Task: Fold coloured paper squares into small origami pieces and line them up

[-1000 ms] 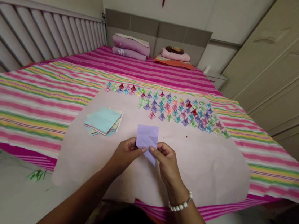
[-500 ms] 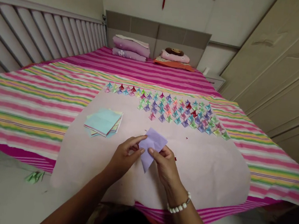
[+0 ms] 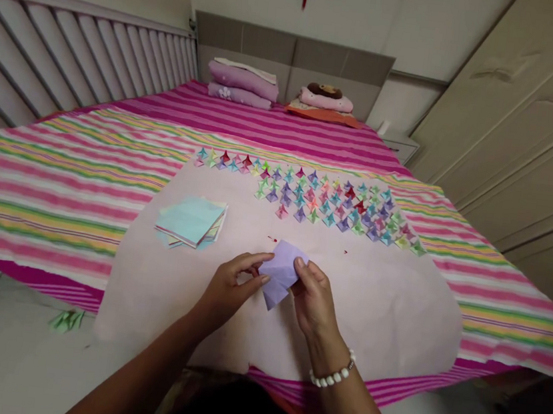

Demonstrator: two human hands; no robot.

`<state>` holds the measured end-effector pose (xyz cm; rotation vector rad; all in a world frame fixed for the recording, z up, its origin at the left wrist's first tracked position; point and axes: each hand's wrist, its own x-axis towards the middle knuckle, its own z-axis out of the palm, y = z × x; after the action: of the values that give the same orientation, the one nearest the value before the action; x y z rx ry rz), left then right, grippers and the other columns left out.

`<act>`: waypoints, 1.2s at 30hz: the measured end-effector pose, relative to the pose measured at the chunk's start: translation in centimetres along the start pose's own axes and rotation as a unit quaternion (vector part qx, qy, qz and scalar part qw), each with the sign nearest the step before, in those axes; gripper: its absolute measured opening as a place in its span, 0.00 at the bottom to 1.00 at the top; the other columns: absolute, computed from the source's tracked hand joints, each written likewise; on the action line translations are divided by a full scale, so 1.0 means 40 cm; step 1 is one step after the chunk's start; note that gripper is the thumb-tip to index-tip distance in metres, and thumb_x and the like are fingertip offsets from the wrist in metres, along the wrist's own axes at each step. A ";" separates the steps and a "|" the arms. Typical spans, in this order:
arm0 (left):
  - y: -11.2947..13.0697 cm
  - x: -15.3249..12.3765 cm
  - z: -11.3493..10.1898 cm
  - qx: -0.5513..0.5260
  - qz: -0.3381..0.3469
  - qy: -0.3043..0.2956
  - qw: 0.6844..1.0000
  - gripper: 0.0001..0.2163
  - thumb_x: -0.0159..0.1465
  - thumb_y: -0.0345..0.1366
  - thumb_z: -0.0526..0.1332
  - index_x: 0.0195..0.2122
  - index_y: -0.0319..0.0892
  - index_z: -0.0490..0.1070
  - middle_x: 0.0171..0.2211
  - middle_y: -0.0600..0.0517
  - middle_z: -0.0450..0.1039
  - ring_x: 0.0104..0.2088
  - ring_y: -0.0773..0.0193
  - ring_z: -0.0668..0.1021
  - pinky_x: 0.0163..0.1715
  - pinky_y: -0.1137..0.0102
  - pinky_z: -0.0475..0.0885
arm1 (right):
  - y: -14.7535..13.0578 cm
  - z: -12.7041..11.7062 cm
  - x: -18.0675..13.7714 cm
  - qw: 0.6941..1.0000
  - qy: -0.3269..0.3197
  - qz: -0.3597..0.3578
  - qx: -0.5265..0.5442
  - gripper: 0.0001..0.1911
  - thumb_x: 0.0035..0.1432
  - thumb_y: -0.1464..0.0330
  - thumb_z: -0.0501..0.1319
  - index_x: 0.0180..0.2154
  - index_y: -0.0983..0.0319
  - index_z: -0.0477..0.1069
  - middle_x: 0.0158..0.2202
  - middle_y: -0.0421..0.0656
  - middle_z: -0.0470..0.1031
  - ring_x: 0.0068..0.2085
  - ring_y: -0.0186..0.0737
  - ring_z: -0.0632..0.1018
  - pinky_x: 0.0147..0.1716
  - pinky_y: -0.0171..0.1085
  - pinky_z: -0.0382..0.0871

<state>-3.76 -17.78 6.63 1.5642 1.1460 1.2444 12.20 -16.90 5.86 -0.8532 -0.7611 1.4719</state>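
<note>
A partly folded sheet of purple origami paper (image 3: 279, 271) is held between my two hands, above a large pale sheet (image 3: 164, 301). My left hand (image 3: 237, 283) pinches its left edge between thumb and fingers. On the right side, my right hand (image 3: 314, 292) grips the paper with the thumb pressed on its upper right part; a white bead bracelet circles that wrist. The paper's lower tip points down toward me. Left of my hands lies a stack of square coloured paper (image 3: 191, 220) with a light blue sheet on top.
Several rows of small folded paper pieces (image 3: 328, 200) in many colours stand along the pale sheet's far side. Tiny red scraps (image 3: 345, 252) lie nearer. The striped bed (image 3: 55, 200) spreads around it. Green folded paper (image 3: 67, 321) lies on the floor at left.
My right thumb has moved up to the paper's upper right part. The purple paper's outline has become shorter, and its lower tip sits higher. My left hand keeps its pinch.
</note>
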 end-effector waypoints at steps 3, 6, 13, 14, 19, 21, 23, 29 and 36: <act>-0.006 0.001 0.004 -0.002 -0.002 0.005 1.000 0.13 0.56 0.33 0.65 0.43 0.42 0.77 0.34 0.51 0.76 0.32 0.67 0.74 0.38 0.71 0.70 | -0.001 -0.001 0.001 1.000 0.005 -0.014 -0.013 0.12 0.48 0.59 0.69 0.29 0.60 0.76 0.24 0.38 0.72 0.27 0.35 0.71 0.32 0.35 0.66; -0.011 0.004 0.010 -0.015 -0.019 0.001 1.000 0.08 0.56 0.34 0.65 0.36 0.42 0.79 0.32 0.52 0.76 0.32 0.67 0.74 0.36 0.71 0.69 | -0.003 -0.005 0.006 0.997 0.025 -0.056 -0.045 0.10 0.48 0.61 0.69 0.27 0.60 0.75 0.24 0.38 0.71 0.27 0.34 0.69 0.30 0.34 0.66; 0.008 0.011 0.019 -0.157 -0.165 -0.011 0.974 0.09 0.53 0.40 0.67 0.30 0.39 0.76 0.25 0.54 0.74 0.28 0.67 0.73 0.32 0.72 0.68 | 0.010 0.000 0.002 0.999 -0.011 -0.038 -0.034 0.38 0.31 0.70 0.75 0.49 0.55 0.70 0.43 0.41 0.77 0.39 0.40 0.76 0.39 0.38 0.71; 0.011 0.011 0.019 -0.166 -0.170 -0.011 0.971 0.10 0.52 0.40 0.68 0.30 0.39 0.76 0.25 0.54 0.74 0.28 0.67 0.73 0.32 0.73 0.68 | 0.014 0.001 0.000 0.999 -0.017 -0.023 -0.038 0.38 0.31 0.71 0.76 0.48 0.55 0.71 0.40 0.40 0.78 0.37 0.39 0.76 0.39 0.38 0.71; 0.003 0.012 0.027 -0.218 -0.192 0.011 0.957 0.12 0.49 0.42 0.70 0.26 0.38 0.74 0.24 0.54 0.74 0.27 0.69 0.73 0.31 0.74 0.67 | 0.027 0.001 0.001 0.997 -0.007 -0.021 -0.067 0.12 0.39 0.68 0.74 0.27 0.61 0.74 0.24 0.37 0.75 0.26 0.33 0.73 0.30 0.35 0.68; -0.005 0.013 0.031 -0.253 -0.205 0.038 0.945 0.13 0.48 0.42 0.71 0.26 0.38 0.73 0.23 0.54 0.74 0.26 0.69 0.73 0.31 0.74 0.68 | 0.023 0.001 0.003 0.995 0.016 -0.042 -0.084 0.10 0.41 0.68 0.73 0.23 0.61 0.73 0.22 0.36 0.74 0.23 0.31 0.70 0.27 0.33 0.65; -0.012 0.014 0.032 -0.294 -0.213 0.059 0.930 0.14 0.46 0.40 0.72 0.28 0.38 0.72 0.24 0.54 0.75 0.26 0.69 0.74 0.32 0.73 0.69 | 0.016 0.003 0.002 0.994 0.020 -0.051 -0.098 0.09 0.44 0.66 0.72 0.24 0.62 0.74 0.20 0.36 0.73 0.22 0.31 0.70 0.26 0.33 0.64; -0.020 0.016 0.027 -0.384 -0.244 0.010 0.890 0.14 0.49 0.38 0.72 0.32 0.36 0.72 0.26 0.51 0.75 0.26 0.69 0.74 0.30 0.74 0.69 | -0.007 0.013 -0.009 0.998 -0.029 -0.018 -0.050 0.12 0.55 0.59 0.63 0.31 0.61 0.76 0.26 0.40 0.75 0.23 0.31 0.71 0.27 0.34 0.64; -0.024 0.010 0.031 -0.407 -0.251 -0.034 0.877 0.11 0.53 0.36 0.70 0.32 0.36 0.73 0.26 0.52 0.74 0.27 0.69 0.74 0.30 0.75 0.68 | -0.013 0.021 -0.013 0.998 -0.038 -0.002 -0.053 0.11 0.51 0.60 0.66 0.28 0.61 0.74 0.19 0.37 0.70 0.22 0.31 0.69 0.26 0.33 0.61</act>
<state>-2.65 -17.23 5.58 0.6146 0.7437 1.0818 11.78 -17.38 6.79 -0.8796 -0.9038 1.4763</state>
